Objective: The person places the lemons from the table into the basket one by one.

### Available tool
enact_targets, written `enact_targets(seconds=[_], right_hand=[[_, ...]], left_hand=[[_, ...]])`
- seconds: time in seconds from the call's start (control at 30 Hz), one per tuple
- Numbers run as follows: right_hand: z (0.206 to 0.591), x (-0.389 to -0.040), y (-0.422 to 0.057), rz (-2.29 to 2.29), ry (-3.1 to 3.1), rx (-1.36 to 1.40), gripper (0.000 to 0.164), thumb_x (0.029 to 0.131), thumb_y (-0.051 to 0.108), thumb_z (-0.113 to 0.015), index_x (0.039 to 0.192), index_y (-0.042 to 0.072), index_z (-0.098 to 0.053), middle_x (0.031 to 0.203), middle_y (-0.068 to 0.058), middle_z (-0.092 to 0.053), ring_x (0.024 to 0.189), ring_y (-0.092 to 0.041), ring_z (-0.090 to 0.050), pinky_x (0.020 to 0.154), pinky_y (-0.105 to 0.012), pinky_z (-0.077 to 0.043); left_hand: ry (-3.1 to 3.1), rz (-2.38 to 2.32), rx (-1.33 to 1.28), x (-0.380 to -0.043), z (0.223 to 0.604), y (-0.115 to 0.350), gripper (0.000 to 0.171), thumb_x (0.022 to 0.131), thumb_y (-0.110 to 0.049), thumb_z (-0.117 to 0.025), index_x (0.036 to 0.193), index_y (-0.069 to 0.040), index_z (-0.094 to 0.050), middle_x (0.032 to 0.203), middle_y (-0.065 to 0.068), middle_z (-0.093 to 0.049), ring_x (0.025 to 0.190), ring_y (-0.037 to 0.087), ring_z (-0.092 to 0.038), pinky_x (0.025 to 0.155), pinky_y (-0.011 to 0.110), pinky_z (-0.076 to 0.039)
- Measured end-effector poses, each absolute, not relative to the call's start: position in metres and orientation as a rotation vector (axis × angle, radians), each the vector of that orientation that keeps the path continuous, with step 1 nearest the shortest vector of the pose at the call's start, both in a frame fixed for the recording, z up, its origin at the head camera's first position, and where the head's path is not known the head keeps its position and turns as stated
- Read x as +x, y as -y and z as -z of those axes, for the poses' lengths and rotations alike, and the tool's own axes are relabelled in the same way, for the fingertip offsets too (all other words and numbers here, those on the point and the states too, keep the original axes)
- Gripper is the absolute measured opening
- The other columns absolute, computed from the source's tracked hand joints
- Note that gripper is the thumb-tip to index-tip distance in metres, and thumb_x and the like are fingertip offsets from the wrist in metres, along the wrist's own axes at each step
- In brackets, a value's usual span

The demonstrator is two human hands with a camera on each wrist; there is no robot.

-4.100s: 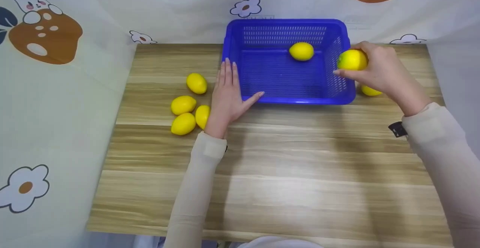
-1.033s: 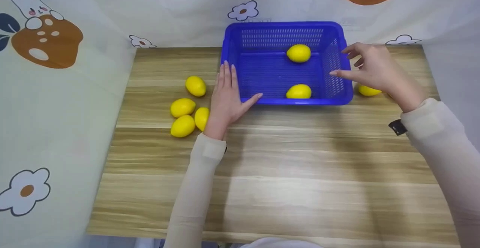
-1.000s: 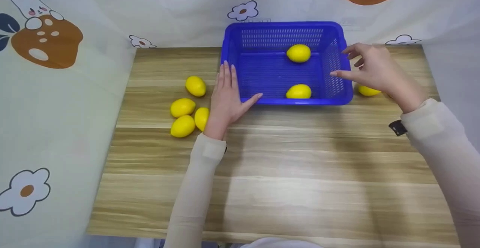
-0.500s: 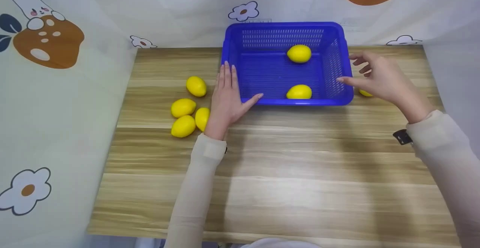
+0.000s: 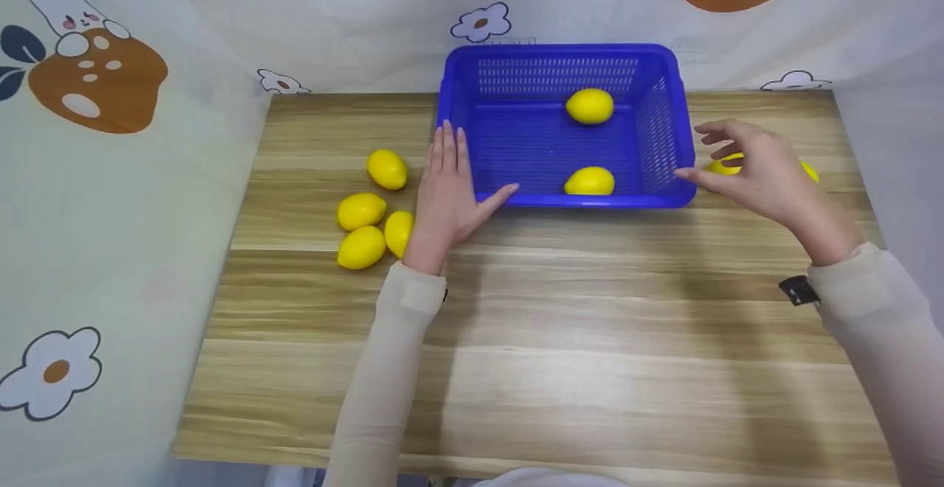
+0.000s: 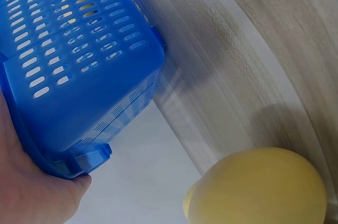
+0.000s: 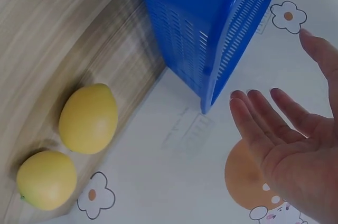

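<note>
The blue plastic basket point(image 5: 649, 199) stands at the back of the table with two lemons inside, one lemon point(image 5: 590, 107) by the back wall and another lemon point(image 5: 590, 181) by the front wall. My left hand point(image 5: 448, 203) rests on its left rim, fingers straight and thumb spread along the front rim. Just outside the right wall, my right hand point(image 5: 767, 177) hovers with loosely bent fingers and holds nothing. Partly hidden beneath it are a lemon point(image 5: 726, 164) and a second lemon point(image 5: 810, 171). The right wrist view shows both lemons point(image 7: 90, 119) lying on the table.
Several lemons point(image 5: 361, 211) lie on the wooden table point(image 5: 560, 369) left of the basket, one partly covered by my left wrist. Behind the table hangs a patterned white curtain point(image 5: 369, 22), close to the basket's back.
The lemon my right hand held earlier now lies at the basket's front. That hand has moved right and nearer me, off the basket's right rim. My left hand stays put.
</note>
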State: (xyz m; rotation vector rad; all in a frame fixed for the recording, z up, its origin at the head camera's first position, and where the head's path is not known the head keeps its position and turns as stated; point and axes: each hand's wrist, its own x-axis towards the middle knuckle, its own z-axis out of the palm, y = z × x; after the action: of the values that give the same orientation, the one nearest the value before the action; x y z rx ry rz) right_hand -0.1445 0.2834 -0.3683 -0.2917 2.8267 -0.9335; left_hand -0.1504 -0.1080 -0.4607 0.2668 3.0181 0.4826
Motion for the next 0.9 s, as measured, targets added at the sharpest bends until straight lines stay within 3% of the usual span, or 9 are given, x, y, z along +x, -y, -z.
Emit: enact_targets(seconds=[0.27, 0.63, 0.73, 0.9], right_hand=[[0.378, -0.137, -0.289, 0.965, -2.873, -0.313, 0.068, 0.093, 0.029, -0.083, 0.146, -0.004, -0.056, 0.136, -0.032, -0.063, 0.115, -0.054, -0.066, 0.096, -0.067, -0.052], [0.387, -0.132, -0.300, 1.008, -2.854, -0.284, 0.066, 0.093, 0.022, -0.083, 0.147, -0.005, -0.055, 0.138, -0.032, -0.061, 0.119, -0.052, -0.063, 0.099, -0.065, -0.049], [0.390, -0.131, -0.303, 1.012, -2.858, -0.286, 0.066, 0.093, 0.021, -0.084, 0.146, -0.006, -0.055, 0.137, -0.032, -0.062, 0.119, -0.051, -0.063, 0.102, -0.051, -0.053], [0.394, -0.129, -0.308, 1.018, -2.860, -0.279, 0.065, 0.093, 0.020, -0.083, 0.146, -0.007, -0.055, 0.136, -0.033, -0.061, 0.119, -0.052, -0.062, 0.101, -0.050, -0.053]], left_hand=[[-3.021, -0.457, 0.271, -0.150, 0.460, 0.108, 0.118, 0.096, -0.082, -0.042, 0.167, 0.004, -0.002, 0.175, 0.023, 0.010, 0.165, 0.035, 0.004, 0.133, 0.044, -0.003], [-3.023, -0.546, 0.275, -0.150, 0.463, 0.109, 0.117, 0.096, -0.080, -0.046, 0.168, 0.002, -0.002, 0.176, 0.021, 0.009, 0.165, 0.034, 0.004, 0.133, 0.041, 0.000], [-3.021, -0.539, 0.275, -0.151, 0.464, 0.109, 0.118, 0.096, -0.080, -0.045, 0.168, 0.002, -0.002, 0.176, 0.021, 0.010, 0.165, 0.033, 0.005, 0.133, 0.041, 0.001], [-3.028, -0.541, 0.280, -0.150, 0.464, 0.109, 0.117, 0.096, -0.080, -0.046, 0.167, 0.003, -0.003, 0.176, 0.022, 0.009, 0.165, 0.034, 0.005, 0.133, 0.041, 0.001]])
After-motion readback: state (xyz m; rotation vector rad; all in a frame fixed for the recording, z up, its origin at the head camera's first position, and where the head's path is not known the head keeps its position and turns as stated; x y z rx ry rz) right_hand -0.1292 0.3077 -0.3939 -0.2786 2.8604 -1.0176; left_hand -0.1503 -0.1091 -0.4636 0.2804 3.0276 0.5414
